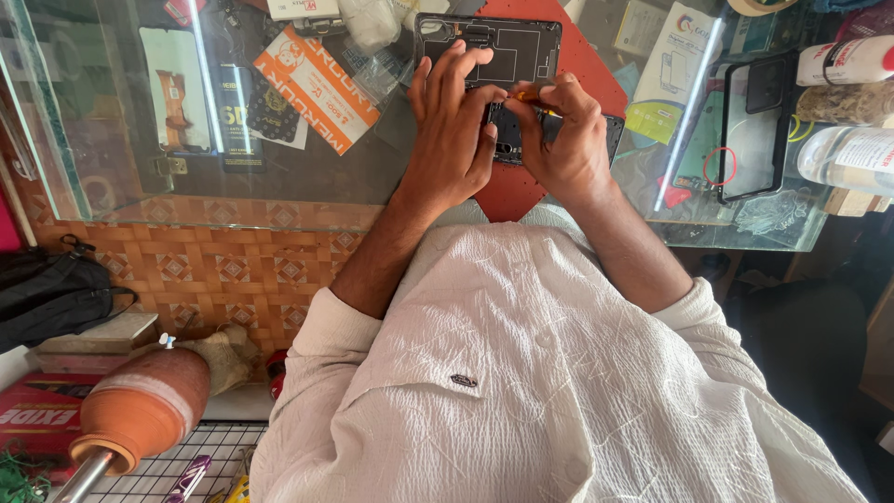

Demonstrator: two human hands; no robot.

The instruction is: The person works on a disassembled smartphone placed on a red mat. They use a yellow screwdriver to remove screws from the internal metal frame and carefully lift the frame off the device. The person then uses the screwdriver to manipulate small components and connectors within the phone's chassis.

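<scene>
On the red mat (507,191) near the glass counter's (307,191) front edge lies an opened phone (559,130). Left hand (452,126) rests flat on it, fingers spread. Right hand (563,140) is curled tight around a small orange-handled screwdriver (529,95), its tip on the phone.

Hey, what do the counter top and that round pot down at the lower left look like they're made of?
The counter top looks like clear glass: glossy, with streaks of reflected light, and items show through it. The round pot looks like unglazed terracotta: matte orange-brown clay with a paler band across it, though painted ceramic can't be ruled out.
</scene>
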